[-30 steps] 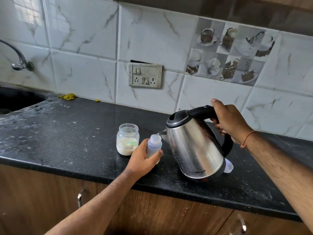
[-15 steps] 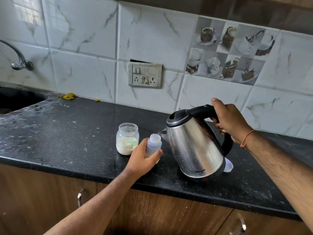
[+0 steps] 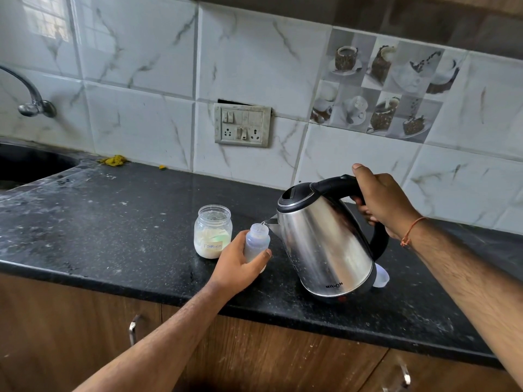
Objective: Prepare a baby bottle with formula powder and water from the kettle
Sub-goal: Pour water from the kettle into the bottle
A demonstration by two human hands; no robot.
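across the dark worktop (image 3: 113,222), running from the sink at far left to the tiled wall behind, everything for the job sits close together near the front edge. biggest is the steel kettle (image 3: 325,247), tipped toward the left with its spout right over the mouth of the bottle; the right hand (image 3: 382,202) is wrapped around its black handle, thumb laid along the top. next down in size is the formula jar (image 3: 212,232), lidless, standing upright just left of the bottle and partly full of pale powder. the left hand (image 3: 240,264) curls round the baby bottle (image 3: 257,243), steadying it upright on the worktop, cap off. smallest, a clear cap-like piece (image 3: 380,275) peeks out behind the kettle base; what exactly it is i cannot tell. as for progress, this looks like the water step under way. whether powder is already in the bottle i cannot tell through its cloudy wall. left to do, by my reckoning: finish pouring, set the kettle down, fit the teat and cap, and shake.
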